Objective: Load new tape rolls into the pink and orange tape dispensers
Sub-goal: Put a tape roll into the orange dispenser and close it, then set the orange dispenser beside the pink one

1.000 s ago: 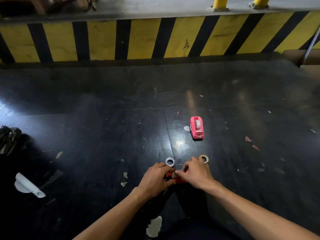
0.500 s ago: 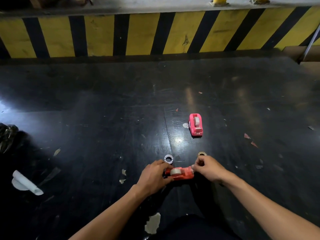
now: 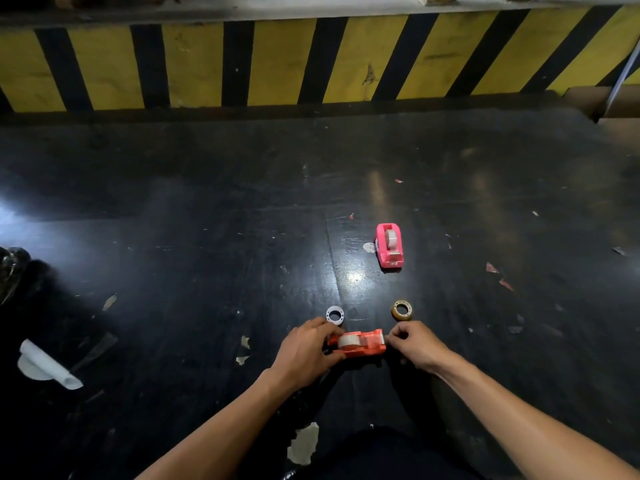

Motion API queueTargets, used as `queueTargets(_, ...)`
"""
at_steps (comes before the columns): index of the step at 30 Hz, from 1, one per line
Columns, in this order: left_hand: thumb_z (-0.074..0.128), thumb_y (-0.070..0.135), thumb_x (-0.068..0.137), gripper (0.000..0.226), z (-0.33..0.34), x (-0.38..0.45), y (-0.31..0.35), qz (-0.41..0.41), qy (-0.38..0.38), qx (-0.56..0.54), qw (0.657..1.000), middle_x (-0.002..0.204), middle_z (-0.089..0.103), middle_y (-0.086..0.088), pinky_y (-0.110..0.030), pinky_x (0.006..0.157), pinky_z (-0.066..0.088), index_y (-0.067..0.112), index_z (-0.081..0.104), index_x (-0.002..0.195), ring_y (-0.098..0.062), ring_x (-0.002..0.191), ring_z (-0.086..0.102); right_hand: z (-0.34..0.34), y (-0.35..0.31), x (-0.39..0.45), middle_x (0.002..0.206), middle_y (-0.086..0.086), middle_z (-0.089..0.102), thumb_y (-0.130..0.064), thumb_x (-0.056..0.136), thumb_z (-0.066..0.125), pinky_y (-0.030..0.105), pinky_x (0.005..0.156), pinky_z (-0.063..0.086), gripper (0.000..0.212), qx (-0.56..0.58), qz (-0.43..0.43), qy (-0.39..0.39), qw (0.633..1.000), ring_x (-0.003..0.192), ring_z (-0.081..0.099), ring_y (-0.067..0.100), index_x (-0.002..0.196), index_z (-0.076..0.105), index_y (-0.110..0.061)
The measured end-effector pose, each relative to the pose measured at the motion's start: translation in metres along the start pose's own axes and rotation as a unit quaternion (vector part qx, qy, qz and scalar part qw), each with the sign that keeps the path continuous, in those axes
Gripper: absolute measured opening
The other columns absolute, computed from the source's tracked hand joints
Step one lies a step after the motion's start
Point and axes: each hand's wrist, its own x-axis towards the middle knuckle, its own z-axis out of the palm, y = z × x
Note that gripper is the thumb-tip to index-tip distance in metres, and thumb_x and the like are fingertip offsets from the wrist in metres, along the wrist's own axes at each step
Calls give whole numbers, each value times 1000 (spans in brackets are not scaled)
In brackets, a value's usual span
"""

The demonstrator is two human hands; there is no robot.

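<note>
The orange tape dispenser [image 3: 360, 344] lies on the dark floor in front of me with a clear tape roll seated in it. My left hand [image 3: 308, 351] grips its left end. My right hand [image 3: 415, 344] has its fingers pinched at the dispenser's right, cutter end; whether tape is between them I cannot tell. The pink tape dispenser [image 3: 390, 245] stands farther away, a tape roll in it. A white empty core [image 3: 335, 314] lies just beyond my left hand, and a brownish tape ring [image 3: 401, 310] beyond my right.
A yellow-and-black striped kerb [image 3: 311, 60] bounds the far side. White paper [image 3: 45, 365] lies at the left, a black bag [image 3: 10, 271] at the left edge. Paper scraps [image 3: 304, 445] dot the floor near me.
My hands have drawn apart, uncovering the orange dispenser with the roll in it. My right hand has slid to its right end, clear of the brownish ring.
</note>
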Motion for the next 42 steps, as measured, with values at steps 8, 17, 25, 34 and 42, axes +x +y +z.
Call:
queueTargets(8, 53, 17, 86, 64, 4, -10, -22, 8, -86, -117, 989, 132, 50, 7, -27, 110, 40, 36, 42, 146, -10, 123, 49, -7, -5, -1, 94, 1, 67, -27, 92, 54, 35, 74, 49, 7, -112, -121, 132, 978, 89, 64, 25, 93, 57, -21)
queueTargets(17, 43, 34, 102, 63, 13, 11, -50, -143, 97, 52, 984, 165, 24, -6, -47, 125, 13, 18, 20, 158, -25, 154, 15, 22, -33, 1, 127, -1, 51, -48, 82, 60, 38, 100, 39, 64, -385, -320, -25, 865, 117, 47, 21, 138, 40, -26)
queueTargets(25, 21, 50, 100, 65, 29, 30, -61, -161, 95, 149, 971, 168, 15, -4, -50, 125, 8, 20, 18, 158, -22, 156, 5, -11, -67, 31, 97, 1, 65, -47, 70, 68, 36, 75, 50, 39, -294, -198, -87, 931, 89, 62, 23, 98, 62, -21)
queueTargets(34, 24, 50, 100, 65, 28, 30, -59, -173, 86, 151, 970, 168, 14, -3, -51, 126, 8, 22, 17, 158, -20, 156, 3, -20, -127, 142, 106, 15, 64, -45, 71, 69, 32, 70, 38, 56, -96, -61, 156, 981, 96, 61, 34, 107, 52, -5)
queueTargets(42, 28, 49, 100, 65, 28, 30, -57, -174, 86, 151, 969, 168, 14, -2, -51, 126, 8, 21, 20, 158, -20, 156, 3, -5, -132, 174, 116, 19, 60, -39, 71, 72, 33, 69, 40, 67, -85, -17, 178, 980, 100, 60, 37, 119, 42, -2)
